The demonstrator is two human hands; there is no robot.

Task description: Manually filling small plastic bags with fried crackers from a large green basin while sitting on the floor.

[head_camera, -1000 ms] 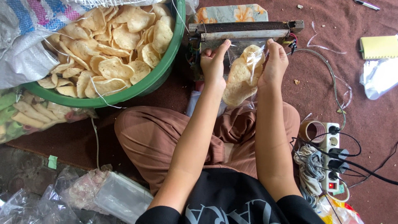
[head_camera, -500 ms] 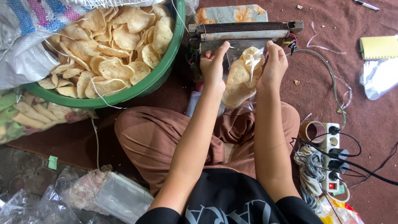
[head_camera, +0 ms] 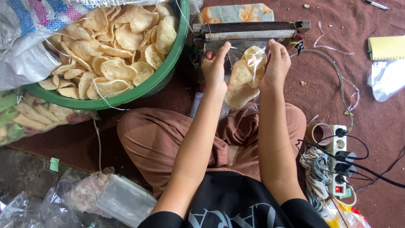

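Spanning both grips, left hand and right hand, cracker bag.

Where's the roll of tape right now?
In the head view, the brown tape roll sits on the carpet at the person's right, beside their right knee and touching the white power strip.

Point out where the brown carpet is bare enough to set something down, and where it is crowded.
Bare brown carpet lies right of the right hand, between the grey cable loop and the white power strip. A narrower patch sits between the green plastic basin and the left hand. Crowded: around the metal bag sealer, and bottom left among crumpled clear plastic bags.
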